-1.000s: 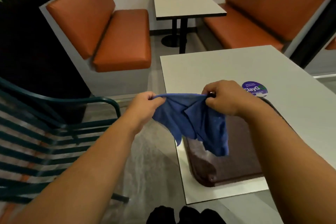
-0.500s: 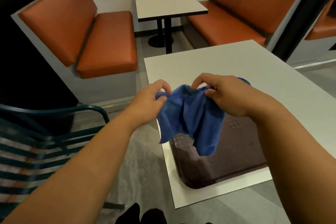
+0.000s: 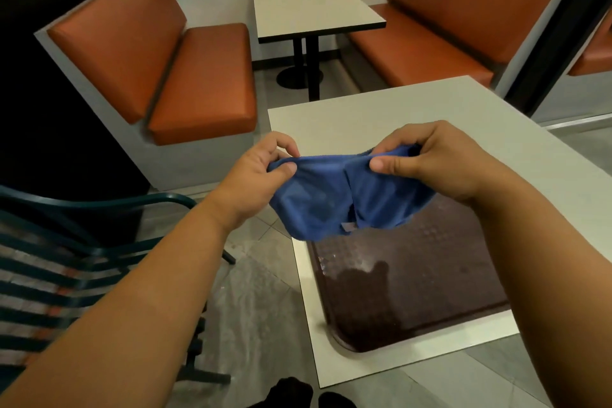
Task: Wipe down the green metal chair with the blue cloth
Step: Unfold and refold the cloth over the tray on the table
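Observation:
The blue cloth (image 3: pixel 334 199) hangs between both hands in front of me, over the near corner of a white table. My left hand (image 3: pixel 261 172) pinches its left edge between thumb and fingers. My right hand (image 3: pixel 427 159) grips its right edge the same way. The cloth is folded over and sags in the middle. The green metal chair (image 3: pixel 82 252) with slatted seat and curved armrest stands at the lower left, below my left forearm and apart from the cloth.
A dark brown tray (image 3: pixel 404 295) lies on the white table (image 3: pixel 381 116) beneath the cloth. Orange bench seats (image 3: pixel 202 89) flank a second table (image 3: pixel 308 7) behind. My dark shoes (image 3: pixel 291 392) stand on grey floor tiles.
The hands have drawn apart, pulling the bunched cloth out wider between them. The view has shifted slightly, with the tray now more exposed below.

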{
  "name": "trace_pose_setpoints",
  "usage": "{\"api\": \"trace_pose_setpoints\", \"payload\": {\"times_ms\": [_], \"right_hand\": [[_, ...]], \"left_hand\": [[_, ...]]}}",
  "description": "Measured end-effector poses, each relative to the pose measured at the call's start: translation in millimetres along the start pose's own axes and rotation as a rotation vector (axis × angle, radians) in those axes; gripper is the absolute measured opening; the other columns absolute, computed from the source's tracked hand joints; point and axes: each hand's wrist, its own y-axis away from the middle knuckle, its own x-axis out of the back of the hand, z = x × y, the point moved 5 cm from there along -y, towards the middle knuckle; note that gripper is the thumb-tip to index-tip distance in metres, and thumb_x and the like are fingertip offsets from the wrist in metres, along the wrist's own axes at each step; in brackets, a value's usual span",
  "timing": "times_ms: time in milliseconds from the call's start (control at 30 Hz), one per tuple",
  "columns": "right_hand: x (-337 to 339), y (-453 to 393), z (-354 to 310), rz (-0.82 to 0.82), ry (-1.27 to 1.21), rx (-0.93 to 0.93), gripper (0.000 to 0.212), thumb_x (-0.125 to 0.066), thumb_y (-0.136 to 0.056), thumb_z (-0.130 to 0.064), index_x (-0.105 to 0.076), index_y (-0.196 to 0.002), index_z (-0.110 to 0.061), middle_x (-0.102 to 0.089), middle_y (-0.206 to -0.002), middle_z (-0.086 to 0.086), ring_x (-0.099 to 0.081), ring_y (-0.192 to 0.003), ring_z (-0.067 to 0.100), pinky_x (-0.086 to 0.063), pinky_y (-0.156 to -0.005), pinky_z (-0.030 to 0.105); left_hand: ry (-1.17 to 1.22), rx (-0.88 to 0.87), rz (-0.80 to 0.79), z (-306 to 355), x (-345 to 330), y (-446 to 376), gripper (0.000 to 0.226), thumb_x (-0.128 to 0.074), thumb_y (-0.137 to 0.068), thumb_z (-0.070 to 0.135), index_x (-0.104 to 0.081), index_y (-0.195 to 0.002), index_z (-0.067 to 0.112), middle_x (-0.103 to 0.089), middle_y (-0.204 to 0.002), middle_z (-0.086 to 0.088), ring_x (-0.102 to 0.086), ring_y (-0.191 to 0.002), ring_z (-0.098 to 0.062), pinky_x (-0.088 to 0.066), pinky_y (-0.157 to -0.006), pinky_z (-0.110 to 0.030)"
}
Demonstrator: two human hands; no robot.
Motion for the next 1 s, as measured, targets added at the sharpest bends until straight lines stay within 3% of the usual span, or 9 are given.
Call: {"api": "trace_pose_setpoints", "payload": {"times_ms": [200,367,433,500,600,733,833,900,1000], "right_hand": [[3.6,-7.6,9.8,0.293,0.279,-0.102,0.015,-0.076,-0.077,-0.038,-0.068,-0.077,-0.026,-0.067,-0.077,-0.013,-0.062,-0.080,0.010,-0.052,-0.073,0.031],[-17.4,-6.2,-6.2,0.375,0.324,-0.136,0.020,-0.067,-0.080,-0.034,-0.057,-0.078,-0.017,-0.059,-0.072,-0.008,-0.056,-0.072,0.014,-0.043,-0.059,0.029],[-33.2,-7.5,-8.7,0.310,0.213,-0.168,0.019,-0.065,-0.082,-0.030,-0.053,-0.084,-0.015,-0.060,-0.075,-0.001,-0.057,-0.070,0.016,-0.040,-0.052,0.027],[-47.5,-6.1,-10.7,0.167,-0.177,-0.258,0.013,-0.059,-0.087,-0.019,-0.051,-0.096,-0.015,-0.065,-0.086,0.012,-0.064,-0.072,0.024,-0.049,-0.051,0.028],[-54.7,0.3,-15.3,-0.037,-0.584,-0.315,0.029,-0.048,-0.087,-0.001,-0.051,-0.110,-0.018,-0.066,-0.094,0.024,-0.069,-0.078,0.035,-0.060,-0.068,0.041],[-39.8,5.1,-8.3,-0.067,0.115,-0.050,0.050,-0.071,-0.075,-0.024,-0.046,-0.117,-0.035,-0.058,-0.103,0.007,-0.059,-0.090,0.017,-0.053,-0.076,0.033],[-35.2,4.6,13.2,-0.176,0.228,-0.098,0.075,-0.082,-0.067,-0.035,-0.038,-0.126,-0.045,-0.050,-0.118,-0.002,-0.052,-0.105,0.014,-0.048,-0.083,0.026],[-35.2,2.9,29.4,-0.255,0.223,-0.202,0.066,-0.081,-0.074,-0.026,-0.043,-0.127,-0.036,-0.061,-0.106,-0.004,-0.061,-0.091,0.010,-0.050,-0.073,0.021],[-31.1,-6.6,47.1,-0.110,0.365,-0.218,0.023,-0.071,-0.082,-0.018,-0.065,-0.103,-0.021,-0.070,-0.093,-0.001,-0.065,-0.081,0.013,-0.053,-0.075,0.028]], "left_hand": [[-0.015,-0.023,0.012,8.2,0.3,-3.3,0.014,-0.048,-0.096,0.009,-0.054,-0.096,0.022,-0.054,-0.080,0.001,-0.052,-0.074,-0.012,-0.045,-0.065,-0.028],[0.008,-0.012,-0.001,17.1,-25.2,-8.3,0.015,-0.051,-0.086,0.018,-0.058,-0.096,0.025,-0.055,-0.087,-0.012,-0.052,-0.077,-0.022,-0.045,-0.071,-0.039],[0.049,0.009,-0.038,19.9,-38.2,-7.9,0.018,-0.052,-0.085,0.026,-0.056,-0.103,0.028,-0.060,-0.092,-0.013,-0.059,-0.081,-0.022,-0.049,-0.075,-0.045],[0.121,0.010,-0.118,21.4,-49.0,-6.1,0.029,-0.052,-0.088,0.036,-0.052,-0.115,0.026,-0.063,-0.096,-0.012,-0.063,-0.088,-0.018,-0.053,-0.078,-0.039],[0.088,0.043,-0.188,17.7,-53.6,-2.9,0.055,-0.068,-0.078,0.046,-0.045,-0.126,0.033,-0.062,-0.107,-0.012,-0.064,-0.103,-0.019,-0.051,-0.093,-0.040],[-0.130,-0.023,-0.258,14.4,-58.9,-3.8,0.060,-0.073,-0.079,0.028,-0.037,-0.127,0.037,-0.063,-0.092,-0.011,-0.064,-0.088,-0.026,-0.052,-0.087,-0.048],[-0.163,0.018,-0.262,5.3,-61.3,-12.1,0.058,-0.065,-0.082,0.014,-0.039,-0.127,0.037,-0.064,-0.095,-0.013,-0.064,-0.089,-0.032,-0.051,-0.086,-0.051],[-0.180,0.064,-0.263,-4.5,-64.3,-18.7,0.059,-0.065,-0.081,0.010,-0.041,-0.128,0.037,-0.065,-0.098,-0.007,-0.064,-0.094,-0.026,-0.050,-0.091,-0.047],[-0.236,0.081,-0.232,-16.9,-71.8,-29.1,0.057,-0.065,-0.081,0.007,-0.044,-0.127,0.034,-0.064,-0.099,0.000,-0.063,-0.094,-0.019,-0.051,-0.091,-0.038]]}}
